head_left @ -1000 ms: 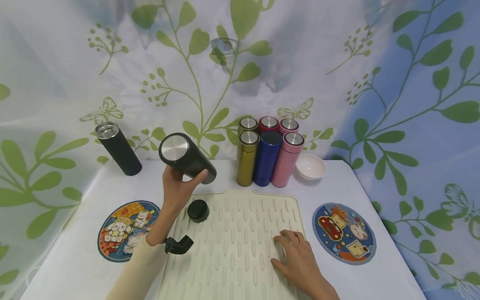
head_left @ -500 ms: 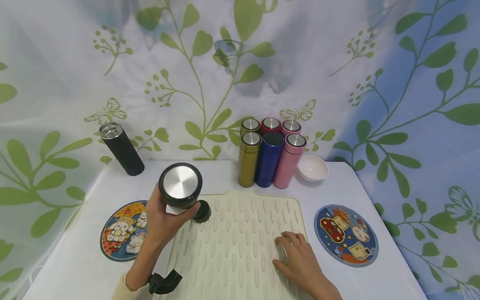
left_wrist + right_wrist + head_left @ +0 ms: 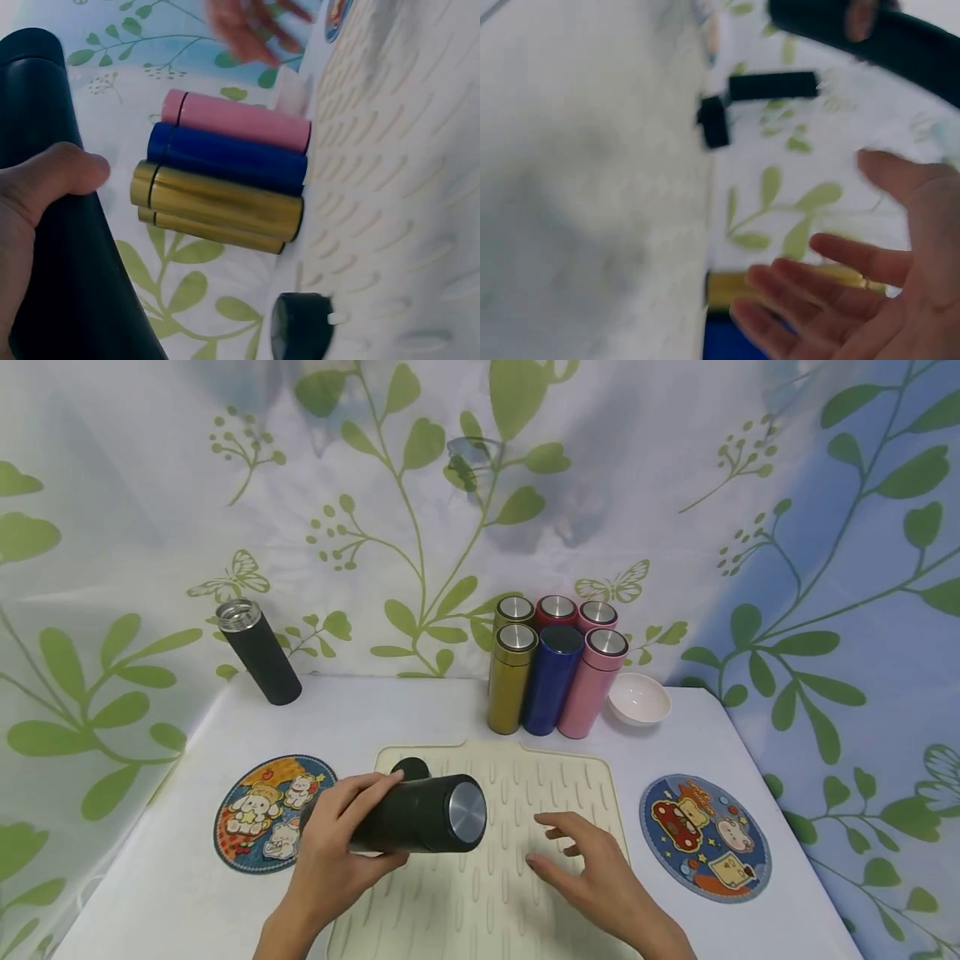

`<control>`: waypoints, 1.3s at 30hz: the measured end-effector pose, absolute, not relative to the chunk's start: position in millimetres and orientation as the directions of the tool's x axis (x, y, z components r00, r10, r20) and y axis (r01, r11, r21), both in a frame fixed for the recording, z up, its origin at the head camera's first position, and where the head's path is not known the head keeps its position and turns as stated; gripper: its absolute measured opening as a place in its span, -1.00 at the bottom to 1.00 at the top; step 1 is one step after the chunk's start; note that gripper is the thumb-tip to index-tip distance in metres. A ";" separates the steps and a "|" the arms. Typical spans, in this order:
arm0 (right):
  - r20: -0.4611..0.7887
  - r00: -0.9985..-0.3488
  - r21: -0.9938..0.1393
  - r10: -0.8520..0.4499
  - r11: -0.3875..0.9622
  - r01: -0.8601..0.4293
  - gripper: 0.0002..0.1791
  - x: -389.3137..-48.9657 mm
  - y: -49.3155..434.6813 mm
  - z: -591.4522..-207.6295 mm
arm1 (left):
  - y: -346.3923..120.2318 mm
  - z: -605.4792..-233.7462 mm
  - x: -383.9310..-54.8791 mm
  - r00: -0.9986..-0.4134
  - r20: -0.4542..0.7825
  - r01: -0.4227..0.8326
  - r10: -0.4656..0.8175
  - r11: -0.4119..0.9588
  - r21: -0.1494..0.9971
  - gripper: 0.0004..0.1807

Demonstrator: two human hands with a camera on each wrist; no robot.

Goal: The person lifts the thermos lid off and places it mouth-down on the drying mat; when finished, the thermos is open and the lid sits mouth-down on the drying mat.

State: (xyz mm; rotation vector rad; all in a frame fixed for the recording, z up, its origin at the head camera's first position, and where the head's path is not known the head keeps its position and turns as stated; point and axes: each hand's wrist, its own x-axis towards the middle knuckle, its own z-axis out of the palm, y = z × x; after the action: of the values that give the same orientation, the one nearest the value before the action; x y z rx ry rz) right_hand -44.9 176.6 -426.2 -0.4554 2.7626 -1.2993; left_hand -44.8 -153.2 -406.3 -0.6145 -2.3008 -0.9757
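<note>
My left hand (image 3: 341, 852) grips a black thermos bottle (image 3: 416, 814) around its body above the ridged cream mat (image 3: 491, 893). The bottle lies nearly level, its silver-topped lid end pointing right. In the left wrist view my thumb (image 3: 67, 169) presses along the side of this dark bottle. Behind it on the mat sits a small black lid (image 3: 410, 767), partly hidden by the bottle in the head view. My right hand (image 3: 588, 877) hovers over the mat's right side, fingers spread and holding nothing, to the right of the bottle's lid end.
Gold, blue, pink and red thermoses (image 3: 553, 681) stand grouped behind the mat, beside a white bowl (image 3: 639, 699). An uncapped black thermos (image 3: 262, 656) stands at the back left. Round cartoon coasters lie left (image 3: 273, 814) and right (image 3: 705, 839). A patterned curtain (image 3: 420, 527) backs the table.
My left hand has brought the black bottle down and nearer over the mat, turning its lid end from up-left to rightward. My right hand has lifted from the mat and turned.
</note>
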 end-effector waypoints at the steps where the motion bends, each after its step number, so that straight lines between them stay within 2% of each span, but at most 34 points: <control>1: 0.082 -0.947 -0.812 -0.309 0.531 -0.243 -0.53 -44.5 172.6 -420.8 | -152.3 -407.9 -42.2 -0.750 0.630 0.586 0.200 0.643 0.493 -0.09; 3: 0.116 -0.927 -0.883 -0.357 0.391 -0.261 -0.51 -43.4 165.0 -411.3 | -149.9 -411.4 -38.4 -0.761 0.610 0.576 0.219 0.661 0.481 -0.04; 6: 0.171 -0.895 -0.932 -0.411 0.228 -0.283 -0.46 -40.9 154.8 -400.7 | -145.8 -416.9 -34.1 -0.767 0.594 0.569 0.243 0.686 0.454 0.02; 9: 0.187 -0.881 -0.946 -0.435 0.162 -0.281 -0.40 -38.8 145.5 -394.7 | -142.4 -422.4 -31.4 -0.764 0.589 0.563 0.263 0.717 0.410 0.06; 12: 0.129 -0.895 -0.954 -0.428 0.193 -0.229 -0.40 -37.9 135.9 -392.4 | -140.0 -427.8 -29.7 -0.764 0.579 0.557 0.284 0.744 0.370 0.09; 15: -0.006 -0.914 -0.960 -0.406 0.257 -0.108 -0.47 -38.9 126.1 -393.2 | -138.1 -432.7 -28.5 -0.747 0.587 0.566 0.313 0.761 0.315 0.11; 19: -0.167 -0.902 -0.957 -0.398 0.287 0.050 -0.54 -41.2 115.0 -397.8 | -137.2 -438.0 -25.5 -0.711 0.613 0.584 0.344 0.775 0.243 0.13; 21: -0.195 -0.892 -0.960 -0.407 0.267 0.088 -0.56 -41.1 111.0 -400.5 | -137.8 -439.9 -23.4 -0.710 0.613 0.582 0.348 0.780 0.231 0.12; 28: -0.123 -0.889 -0.984 -0.440 0.169 0.052 -0.65 -39.0 108.9 -407.0 | -141.9 -440.0 -18.3 -0.741 0.578 0.559 0.342 0.791 0.249 0.06; 34: -0.077 -0.873 -0.993 -0.481 0.114 0.025 -0.66 -38.4 112.0 -409.1 | -142.7 -434.1 -20.2 -0.727 0.588 0.573 0.355 0.785 0.235 -0.03; 39: -0.029 -0.874 -0.993 -0.485 0.113 -0.030 -0.66 -36.5 114.0 -410.1 | -142.2 -429.0 -24.0 -0.737 0.563 0.574 0.374 0.786 0.229 -0.08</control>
State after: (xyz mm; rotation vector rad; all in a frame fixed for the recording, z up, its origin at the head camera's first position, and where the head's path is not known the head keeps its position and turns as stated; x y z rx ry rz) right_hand -36.5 114.0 -410.1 -0.5030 2.0506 -1.8164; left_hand -24.0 -142.2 -429.0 -0.7079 -2.4766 -0.5378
